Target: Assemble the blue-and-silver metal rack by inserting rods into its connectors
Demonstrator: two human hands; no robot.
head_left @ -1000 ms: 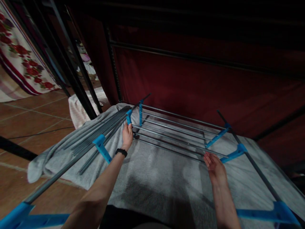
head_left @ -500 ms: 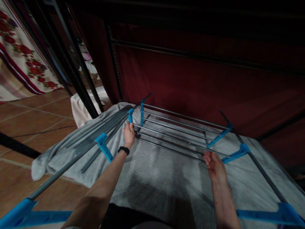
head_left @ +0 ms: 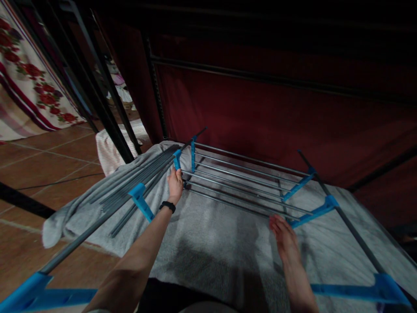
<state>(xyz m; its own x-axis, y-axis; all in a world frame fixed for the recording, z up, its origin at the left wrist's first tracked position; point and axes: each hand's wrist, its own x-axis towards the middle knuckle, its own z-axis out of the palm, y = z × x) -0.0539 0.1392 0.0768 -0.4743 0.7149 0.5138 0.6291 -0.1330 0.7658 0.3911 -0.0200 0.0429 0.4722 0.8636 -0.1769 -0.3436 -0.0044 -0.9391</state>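
Observation:
A partly assembled rack of grey metal tubes and blue plastic brackets stands over a grey blanket (head_left: 224,243). My left hand (head_left: 176,186), with a black band on its wrist, is closed around the lower part of a left blue bracket (head_left: 177,159), where the thin crossbars (head_left: 228,191) meet it. My right hand (head_left: 284,234) is just below the near end of the crossbars, beside a right blue bracket (head_left: 314,214). Its fingers are stretched out with nothing visible in them. Whether its fingertips touch the lowest bar, I cannot tell.
Several loose grey tubes (head_left: 137,180) lie on the blanket to the left. Nearer blue brackets (head_left: 361,290) sit low on both side tubes. A dark red curtain (head_left: 276,117) hangs behind, with black metal posts (head_left: 94,91) at left. Tiled floor (head_left: 29,163) shows beyond.
My right hand has moved left and slightly toward me, away from the right bracket. That bracket's lower end has swung a little left. My left hand keeps its grip.

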